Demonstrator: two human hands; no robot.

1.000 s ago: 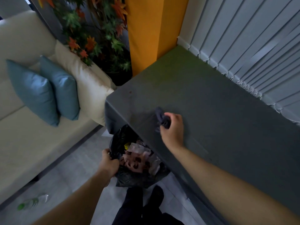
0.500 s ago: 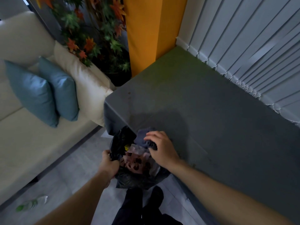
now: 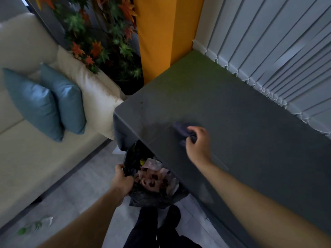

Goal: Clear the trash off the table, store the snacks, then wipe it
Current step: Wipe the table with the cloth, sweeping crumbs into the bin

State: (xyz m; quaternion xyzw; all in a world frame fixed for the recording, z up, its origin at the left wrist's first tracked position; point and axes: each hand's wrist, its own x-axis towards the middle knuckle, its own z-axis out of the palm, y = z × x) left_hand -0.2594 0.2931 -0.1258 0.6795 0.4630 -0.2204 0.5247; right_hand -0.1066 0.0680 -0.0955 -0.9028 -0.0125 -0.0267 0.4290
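Observation:
My right hand (image 3: 198, 144) presses a crumpled dark purple-grey cloth (image 3: 180, 128) onto the grey table top (image 3: 241, 126), a little in from the table's near edge. My left hand (image 3: 122, 179) grips the rim of a black trash bag (image 3: 132, 158) held just below that edge. The bag is open at the top and holds crumpled pink and white wrappers (image 3: 154, 176). No snacks or loose trash show on the table.
A cream sofa (image 3: 26, 158) with two blue cushions (image 3: 46, 101) stands to the left. A plant with orange and green leaves (image 3: 100, 40) and an orange pillar (image 3: 161, 33) are behind the table corner. Vertical blinds (image 3: 268, 42) line the far side. A plastic bottle (image 3: 34, 226) lies on the floor.
My right hand, holding the cloth, moved from over the trash bag's opening back up and right onto the table top. My left hand kept its hold on the bag.

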